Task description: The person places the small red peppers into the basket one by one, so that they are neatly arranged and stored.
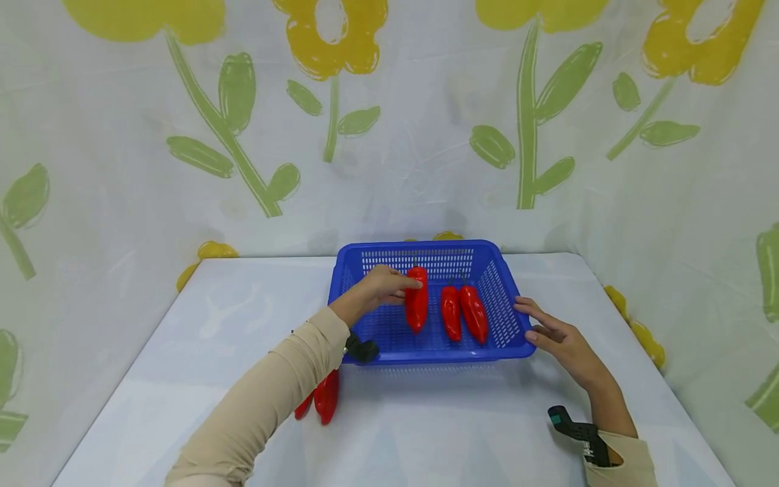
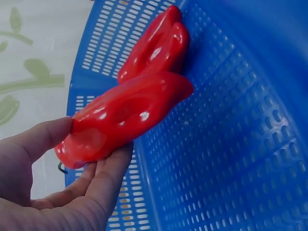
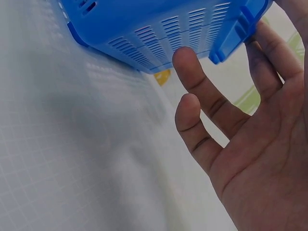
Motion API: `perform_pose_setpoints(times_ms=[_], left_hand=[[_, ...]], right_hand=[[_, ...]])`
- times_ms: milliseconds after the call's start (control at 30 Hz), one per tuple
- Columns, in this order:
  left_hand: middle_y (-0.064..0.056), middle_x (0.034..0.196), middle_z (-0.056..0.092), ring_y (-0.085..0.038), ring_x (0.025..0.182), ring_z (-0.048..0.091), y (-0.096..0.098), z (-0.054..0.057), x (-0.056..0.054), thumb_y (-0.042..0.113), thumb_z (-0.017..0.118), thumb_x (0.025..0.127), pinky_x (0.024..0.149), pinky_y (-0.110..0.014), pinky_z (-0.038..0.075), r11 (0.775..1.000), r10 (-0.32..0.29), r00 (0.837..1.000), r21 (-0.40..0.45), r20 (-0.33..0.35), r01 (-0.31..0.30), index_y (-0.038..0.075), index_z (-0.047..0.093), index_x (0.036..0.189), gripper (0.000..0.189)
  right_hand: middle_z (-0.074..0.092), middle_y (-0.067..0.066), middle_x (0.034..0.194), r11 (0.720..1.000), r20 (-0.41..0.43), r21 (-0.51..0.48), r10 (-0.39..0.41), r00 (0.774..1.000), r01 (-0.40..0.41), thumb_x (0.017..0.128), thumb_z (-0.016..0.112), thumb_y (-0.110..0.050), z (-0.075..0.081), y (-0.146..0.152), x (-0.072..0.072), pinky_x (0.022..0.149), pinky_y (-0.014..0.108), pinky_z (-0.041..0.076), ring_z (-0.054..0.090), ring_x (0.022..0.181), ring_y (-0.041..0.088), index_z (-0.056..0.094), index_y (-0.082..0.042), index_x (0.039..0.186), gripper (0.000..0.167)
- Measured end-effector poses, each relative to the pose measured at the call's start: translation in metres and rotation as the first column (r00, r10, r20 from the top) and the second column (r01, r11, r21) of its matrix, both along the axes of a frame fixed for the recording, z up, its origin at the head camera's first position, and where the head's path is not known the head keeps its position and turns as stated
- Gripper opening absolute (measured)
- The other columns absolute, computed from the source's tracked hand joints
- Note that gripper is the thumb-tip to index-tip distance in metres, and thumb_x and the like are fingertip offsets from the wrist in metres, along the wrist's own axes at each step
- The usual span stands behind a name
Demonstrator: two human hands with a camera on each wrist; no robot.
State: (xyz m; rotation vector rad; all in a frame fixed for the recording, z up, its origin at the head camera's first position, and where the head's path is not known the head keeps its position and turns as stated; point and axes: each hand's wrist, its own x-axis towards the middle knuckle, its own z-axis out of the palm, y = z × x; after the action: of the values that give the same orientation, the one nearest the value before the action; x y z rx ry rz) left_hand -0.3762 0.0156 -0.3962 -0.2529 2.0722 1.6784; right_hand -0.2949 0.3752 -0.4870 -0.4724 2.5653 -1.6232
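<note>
My left hand [image 1: 385,285] pinches a red pepper [image 1: 416,301] near its stem end, thumb on one side and fingers on the other. That pepper hangs over the blue plastic basket [image 1: 426,357], its tip pointing down. In the left wrist view the held pepper [image 2: 127,115] overlaps other peppers [image 2: 156,48] lying behind it. Two red peppers [image 1: 473,314] lie side by side in the basket's right half. At the basket's right rim, my right hand [image 1: 562,345] holds the edge with thumb and front fingers; its other fingers [image 3: 197,82] are loosely bent beside the slotted wall.
More red peppers [image 1: 326,398] lie on the white table [image 1: 414,433] in front of the basket's left corner, partly hidden by the left sleeve [image 1: 274,399]. A flower-printed cloth [image 1: 420,135] hangs behind the table. Black wrist cameras [image 1: 587,436] sit on both arms.
</note>
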Motion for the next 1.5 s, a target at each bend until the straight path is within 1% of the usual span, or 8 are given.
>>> perform_pose_setpoints(times_ms=[300,533,767,933,1000,1200,1400,1500], left_hand=[[-0.022,0.112,0.066,-0.032,0.102,0.067,0.004,0.0,-0.011,0.01,0.079,0.087,0.091,-0.042,0.056,0.996,-0.04,0.999,-0.08,0.019,0.042,-0.011,0.056,0.121,0.046],[-0.022,0.112,0.066,-0.033,0.105,0.067,0.012,-0.004,-0.017,0.011,0.078,0.087,0.09,-0.04,0.057,0.986,-0.114,0.991,-0.113,0.062,0.121,-0.011,0.053,0.126,0.051],[-0.029,0.126,0.059,-0.04,0.118,0.06,0.021,-0.013,-0.021,0.007,0.076,0.088,0.098,-0.045,0.051,0.987,-0.108,0.987,-0.103,0.12,0.12,-0.011,0.042,0.138,0.063],[-0.03,0.127,0.059,-0.039,0.117,0.061,0.025,-0.019,-0.024,0.006,0.076,0.088,0.098,-0.045,0.052,0.989,-0.1,0.985,-0.097,0.143,0.114,-0.011,0.04,0.14,0.066],[-0.029,0.125,0.06,-0.038,0.116,0.062,0.026,-0.02,-0.026,0.006,0.076,0.088,0.097,-0.044,0.052,0.988,-0.105,0.984,-0.095,0.147,0.12,-0.012,0.042,0.138,0.063],[-0.029,0.125,0.06,-0.038,0.116,0.062,0.033,-0.023,-0.027,0.008,0.074,0.089,0.097,-0.044,0.052,0.986,-0.132,0.977,-0.079,0.165,0.147,-0.012,0.046,0.136,0.057],[-0.029,0.12,0.062,-0.039,0.113,0.063,0.038,-0.027,-0.027,0.007,0.073,0.091,0.096,-0.045,0.052,0.989,-0.114,0.976,-0.077,0.186,0.13,-0.011,0.045,0.136,0.057],[-0.03,0.119,0.062,-0.039,0.112,0.063,0.041,-0.029,-0.026,0.005,0.072,0.092,0.096,-0.045,0.053,0.99,-0.109,0.975,-0.071,0.194,0.125,-0.009,0.036,0.143,0.065]], right_hand=[[0.029,-0.002,0.163,1.0,0.004,-0.016,0.018,1.0,-0.018,0.102,0.058,-0.019,-0.001,-0.002,0.0,0.105,0.074,0.027,0.018,0.148,0.042,0.047,-0.019,0.151,0.05],[0.028,0.0,0.163,1.0,-0.006,-0.011,0.019,1.0,-0.019,0.102,0.057,-0.017,0.002,0.0,0.0,0.105,0.071,0.029,0.018,0.148,0.042,0.047,-0.018,0.151,0.05],[0.029,-0.001,0.163,1.0,-0.004,-0.01,0.013,1.0,-0.013,0.102,0.057,-0.018,0.001,0.001,-0.001,0.105,0.067,0.032,0.019,0.148,0.041,0.047,-0.018,0.151,0.049],[0.029,-0.001,0.163,1.0,-0.002,-0.015,0.017,1.0,-0.017,0.102,0.058,-0.018,0.0,0.001,-0.001,0.105,0.066,0.033,0.019,0.149,0.04,0.048,-0.018,0.15,0.049],[0.03,-0.001,0.162,1.0,-0.006,-0.012,0.021,1.0,-0.021,0.102,0.058,-0.018,0.0,0.002,-0.002,0.108,0.059,0.035,0.02,0.149,0.037,0.048,-0.018,0.15,0.049],[0.031,-0.004,0.161,0.999,-0.022,-0.025,0.025,0.999,-0.026,0.102,0.058,-0.017,-0.002,0.005,-0.004,0.102,0.014,0.036,0.023,0.15,0.021,0.049,-0.02,0.15,0.048],[0.031,-0.002,0.162,0.997,-0.026,-0.061,0.05,0.998,-0.052,0.102,0.057,-0.014,-0.005,0.004,-0.005,0.102,0.013,0.036,0.023,0.149,0.015,0.048,-0.018,0.15,0.048],[0.031,-0.003,0.161,0.997,-0.027,-0.054,0.045,0.999,-0.047,0.102,0.057,-0.015,-0.006,0.004,-0.005,0.102,0.013,0.036,0.023,0.149,0.012,0.049,-0.019,0.149,0.048]])
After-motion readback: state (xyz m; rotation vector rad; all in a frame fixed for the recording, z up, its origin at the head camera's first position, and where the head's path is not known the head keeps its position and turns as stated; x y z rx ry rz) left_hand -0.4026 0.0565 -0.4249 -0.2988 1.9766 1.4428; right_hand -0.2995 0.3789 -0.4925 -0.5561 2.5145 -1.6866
